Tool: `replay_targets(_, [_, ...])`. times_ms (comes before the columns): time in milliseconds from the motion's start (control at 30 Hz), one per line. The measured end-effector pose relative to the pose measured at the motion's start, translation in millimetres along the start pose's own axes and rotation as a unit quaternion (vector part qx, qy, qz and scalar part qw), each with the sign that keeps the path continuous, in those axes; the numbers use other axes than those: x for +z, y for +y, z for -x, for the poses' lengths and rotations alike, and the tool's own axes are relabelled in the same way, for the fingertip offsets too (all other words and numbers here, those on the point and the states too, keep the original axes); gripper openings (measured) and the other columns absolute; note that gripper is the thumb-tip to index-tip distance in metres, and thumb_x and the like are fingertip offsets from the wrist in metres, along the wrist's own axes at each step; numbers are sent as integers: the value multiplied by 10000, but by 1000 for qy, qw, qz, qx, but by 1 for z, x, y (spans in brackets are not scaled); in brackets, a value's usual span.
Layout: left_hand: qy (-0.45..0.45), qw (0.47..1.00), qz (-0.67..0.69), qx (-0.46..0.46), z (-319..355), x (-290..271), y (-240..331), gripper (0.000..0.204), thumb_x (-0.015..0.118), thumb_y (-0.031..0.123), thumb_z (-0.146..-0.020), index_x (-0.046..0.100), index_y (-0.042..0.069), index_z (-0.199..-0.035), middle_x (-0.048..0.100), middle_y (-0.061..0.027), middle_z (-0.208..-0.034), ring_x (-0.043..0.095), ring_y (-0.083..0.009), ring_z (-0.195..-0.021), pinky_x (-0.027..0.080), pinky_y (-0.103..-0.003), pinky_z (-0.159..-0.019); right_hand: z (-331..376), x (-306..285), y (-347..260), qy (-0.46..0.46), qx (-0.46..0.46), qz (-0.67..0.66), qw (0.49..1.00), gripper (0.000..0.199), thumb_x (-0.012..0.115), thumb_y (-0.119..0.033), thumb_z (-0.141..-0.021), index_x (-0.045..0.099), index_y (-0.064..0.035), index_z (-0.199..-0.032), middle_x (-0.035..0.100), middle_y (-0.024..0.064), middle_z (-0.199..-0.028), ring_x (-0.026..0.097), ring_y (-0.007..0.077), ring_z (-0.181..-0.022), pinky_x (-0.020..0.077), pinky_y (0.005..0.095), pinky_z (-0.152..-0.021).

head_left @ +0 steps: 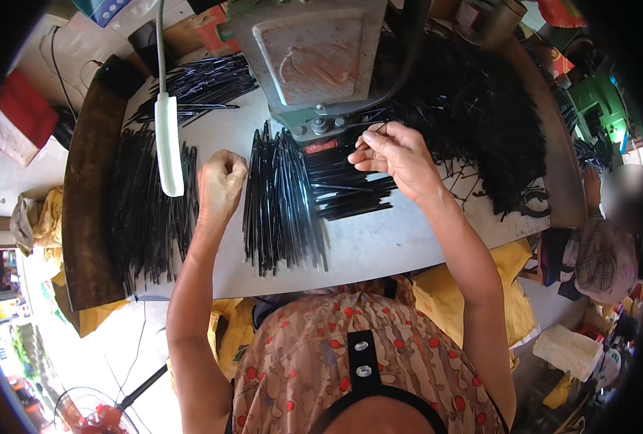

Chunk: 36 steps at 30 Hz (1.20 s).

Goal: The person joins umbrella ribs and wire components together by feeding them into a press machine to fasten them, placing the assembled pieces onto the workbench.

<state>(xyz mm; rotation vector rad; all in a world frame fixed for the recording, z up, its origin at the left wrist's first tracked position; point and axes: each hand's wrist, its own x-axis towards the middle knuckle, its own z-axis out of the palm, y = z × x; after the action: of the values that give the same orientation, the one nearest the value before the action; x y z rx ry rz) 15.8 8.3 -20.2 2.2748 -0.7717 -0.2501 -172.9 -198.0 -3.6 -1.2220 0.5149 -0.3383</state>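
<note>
My left hand (221, 181) is curled closed above the pale worktop, between two piles of thin black strips; whatever its fingers may hold is hidden. Just to its right lies a neat bundle of long glossy black strips (281, 206), running lengthwise toward me. My right hand (401, 155) is raised in front of the machine head (318, 58), thumb and forefinger pinched together. Something thin and dark may be at those fingertips, but it is too small to name. Beneath and left of this hand, more black strips (350, 192) lie crosswise beside a small reddish piece (321, 147).
A white lamp (167, 145) on a flexible neck hangs over the left pile of strips (144, 217). A large tangled black heap (480, 116) covers the worktop's right side. More strips (198, 83) lie at the back left. Another person (603, 253) is at the far right.
</note>
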Motion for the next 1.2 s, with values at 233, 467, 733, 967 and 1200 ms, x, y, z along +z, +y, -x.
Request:
replay_targets(233, [-36, 991, -128, 13, -4, 10, 2, 233, 577, 210, -790, 592, -19, -822, 614, -195, -779, 591, -361, -753, 450, -398, -677, 6, 10, 7, 10, -57, -62, 996, 75, 535, -40, -837, 536, 32, -861, 582, 124, -856, 620, 244, -847, 529, 327, -747])
replay_targets(467, [-48, 996, -72, 4, -5, 7, -3, 241, 583, 207, -774, 607, -30, -809, 618, -184, -746, 598, -317, -698, 454, -365, -656, -3, 14, 7, 48, -34, -91, 994, 89, 525, -35, -843, 527, 41, -890, 581, 156, -917, 608, 269, -894, 514, 362, -790])
replay_targets(733, [-79, 996, -37, -34, -7, 4, -8, 227, 544, 160, -732, 621, -46, -789, 622, -179, -697, 608, -252, -645, 459, -330, -628, -12, 18, 11, 43, -36, -122, 991, 92, 528, -53, -848, 533, 29, -889, 586, 148, -915, 602, 284, -914, 512, 388, -798])
replay_targets(967, [-27, 965, 262, -7, 4, 3, 24, 133, 472, 103, -837, 525, -17, -820, 576, -68, -670, 564, -118, -574, 449, -229, -515, -21, 17, 12, 41, -63, -147, 986, 105, 525, -58, -851, 531, 41, -884, 595, 167, -918, 603, 295, -913, 502, 388, -819])
replay_targets(1200, [-27, 990, 89, 105, 6, 28, 55, 198, 589, 53, -766, 584, -4, -955, 535, -100, -690, 513, -166, -596, 423, -276, -579, -26, 21, 16, 46, -79, -193, 977, 88, 519, -48, -852, 531, 34, -882, 596, 174, -934, 599, 301, -924, 495, 392, -836])
